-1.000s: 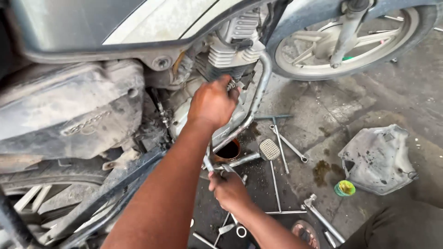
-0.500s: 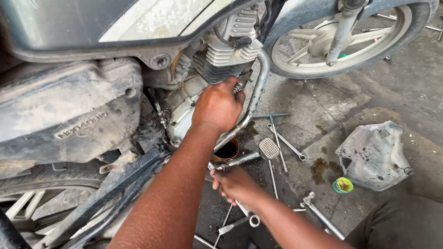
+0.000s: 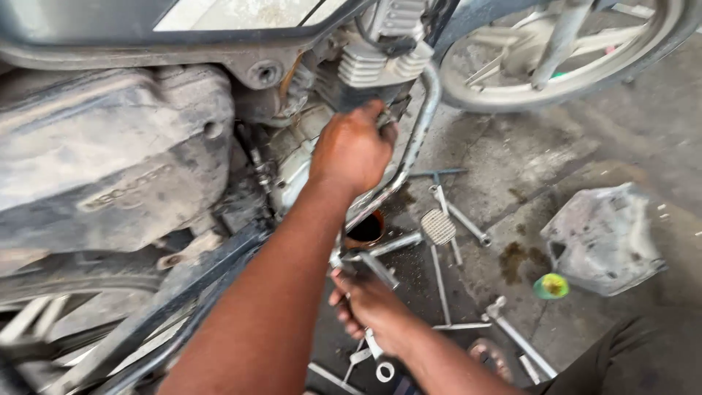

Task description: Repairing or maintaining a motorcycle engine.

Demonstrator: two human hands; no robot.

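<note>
The floor (image 3: 526, 153) is grey concrete, worn and dusty, in daylight. A dark oil stain (image 3: 515, 257) marks it near the middle. A grey cover (image 3: 603, 238) lies toward the right edge, a small green-and-yellow cap (image 3: 550, 286) just beside it. A spoked wheel (image 3: 556, 51) stands at the top right.

Your floor (image 3: 585, 139) is bare concrete, grey, stained and dusty. A dark oil stain (image 3: 514, 257) sits near its middle. Just right of the stain lies a grey engine cover (image 3: 603, 238), and a small green-yellow cap (image 3: 550, 286) lies at the cover's lower left edge. Long metal tools (image 3: 450, 212) lie scattered left of the stain, some crossing each other. A T-handle wrench (image 3: 519, 336) lies below the cap. A ring spanner (image 3: 380, 362) lies near the bottom edge. The front wheel (image 3: 556, 66) stands on the floor at top right.
</note>
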